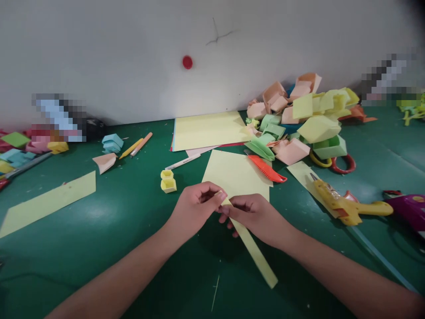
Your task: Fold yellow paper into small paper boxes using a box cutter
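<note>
Between my two hands is a long, narrow yellow paper strip (254,250), its free end slanting down to the right. My left hand (199,206) pinches the upper end between thumb and fingers. Just beside it, my right hand (254,217) grips the strip close to the same end; some of its fingers are hidden behind the paper. Under and beyond the hands lies a pale yellow sheet (237,173) with an orange-red utility knife (267,169) on it. Left of my hands stands a small folded yellow paper piece (168,181) with two hollow cells.
A pile of folded paper pieces (299,119) sits at the back right, near scissors handles (343,164). A yellow glue gun (348,206) lies on the right. Stacked paper sheets (209,130) rest by the wall. Pens (136,146) and a wide yellow strip (49,201) are to the left.
</note>
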Available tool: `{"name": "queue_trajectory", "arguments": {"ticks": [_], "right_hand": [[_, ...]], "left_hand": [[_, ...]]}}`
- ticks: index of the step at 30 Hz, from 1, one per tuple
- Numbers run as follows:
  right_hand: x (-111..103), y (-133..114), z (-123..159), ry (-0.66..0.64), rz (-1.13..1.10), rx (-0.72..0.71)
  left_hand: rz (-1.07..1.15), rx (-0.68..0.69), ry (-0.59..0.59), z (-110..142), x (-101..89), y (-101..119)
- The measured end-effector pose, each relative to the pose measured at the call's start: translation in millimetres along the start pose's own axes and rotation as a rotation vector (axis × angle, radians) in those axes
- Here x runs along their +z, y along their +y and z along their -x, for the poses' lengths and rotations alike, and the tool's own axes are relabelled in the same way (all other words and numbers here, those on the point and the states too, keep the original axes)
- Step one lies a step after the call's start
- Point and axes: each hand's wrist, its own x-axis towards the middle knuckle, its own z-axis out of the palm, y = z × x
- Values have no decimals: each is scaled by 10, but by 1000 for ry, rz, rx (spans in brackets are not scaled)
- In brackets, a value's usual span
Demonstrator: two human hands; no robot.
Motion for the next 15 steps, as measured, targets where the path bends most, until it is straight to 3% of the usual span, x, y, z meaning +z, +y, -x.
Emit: {"name": "queue_trajectory", "arguments": {"ticks": [3, 6, 15], "right_hand": [[-25, 18, -7, 180, 138, -146], [-69, 12, -44, 307, 203, -212], [-82, 89, -173, 229, -215, -76]], "left_hand": [[-109, 17, -33, -88, -9, 50], [-173, 30, 24, -169, -57, 69], [-108, 28, 21, -221, -64, -25]]}}
